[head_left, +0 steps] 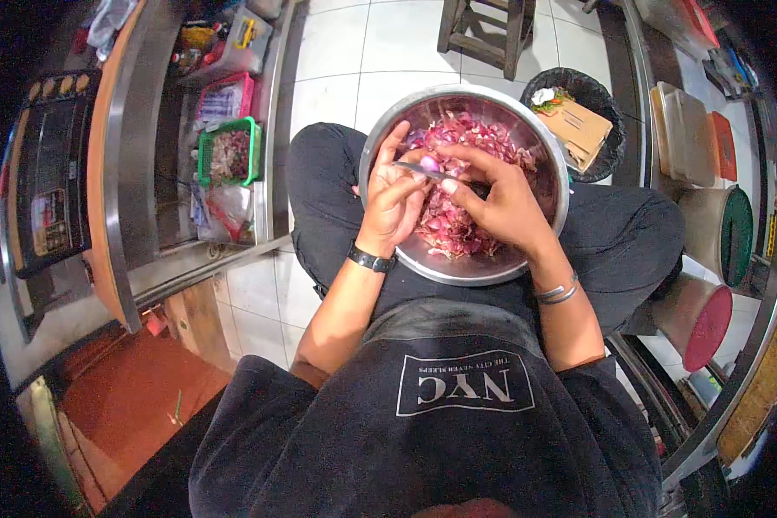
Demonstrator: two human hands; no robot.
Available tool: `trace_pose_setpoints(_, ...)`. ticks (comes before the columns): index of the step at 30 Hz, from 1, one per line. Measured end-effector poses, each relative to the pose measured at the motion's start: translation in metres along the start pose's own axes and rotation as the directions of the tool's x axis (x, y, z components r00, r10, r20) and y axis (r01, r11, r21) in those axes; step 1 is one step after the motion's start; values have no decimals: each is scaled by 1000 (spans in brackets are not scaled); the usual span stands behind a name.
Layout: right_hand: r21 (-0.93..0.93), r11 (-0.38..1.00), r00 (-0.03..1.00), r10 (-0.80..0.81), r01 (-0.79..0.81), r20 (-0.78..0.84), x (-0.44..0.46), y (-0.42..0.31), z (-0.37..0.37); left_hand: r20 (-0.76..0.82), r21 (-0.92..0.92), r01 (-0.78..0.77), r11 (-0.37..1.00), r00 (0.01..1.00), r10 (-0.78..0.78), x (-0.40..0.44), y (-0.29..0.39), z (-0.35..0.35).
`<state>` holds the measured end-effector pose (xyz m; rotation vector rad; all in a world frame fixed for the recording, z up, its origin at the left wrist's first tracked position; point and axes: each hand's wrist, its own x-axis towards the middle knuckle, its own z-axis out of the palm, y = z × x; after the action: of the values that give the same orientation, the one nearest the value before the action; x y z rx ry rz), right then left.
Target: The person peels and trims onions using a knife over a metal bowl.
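My left hand (394,194), wearing a dark watch, is over the left side of a large metal bowl (564,186). Its fingers are partly spread, and its fingertips hold a small peeled purple shallot (429,162). From the other side my right hand (496,194) grips a small knife (419,169), its thin blade pointing left across my left fingers, close against the shallot. The right fingertips also meet the shallot. Below both hands the bowl holds a heap of red-purple shallots and loose skins (466,220). The bowl rests on my lap between my crossed legs.
Beyond the bowl at right stands a black-lined bin (617,142) with cardboard in it. A wooden stool (485,39) is ahead on the tiles. Shelves at left hold a green basket (252,151) of shallots. Containers with green (737,236) and pink ends (710,328) are at right.
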<state>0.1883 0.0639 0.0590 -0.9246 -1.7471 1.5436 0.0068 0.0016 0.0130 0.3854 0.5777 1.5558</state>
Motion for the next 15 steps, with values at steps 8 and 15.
trace_pose_setpoints(8,-108,994,999,-1,5,34,1,-6,-4,-19,3,-6,1000,1000,6,1,1,0)
trace_pose_setpoints(15,-121,993,999,6,-2,32,1,-5,-6,-38,33,-10,999,999,11,-1,0,1)
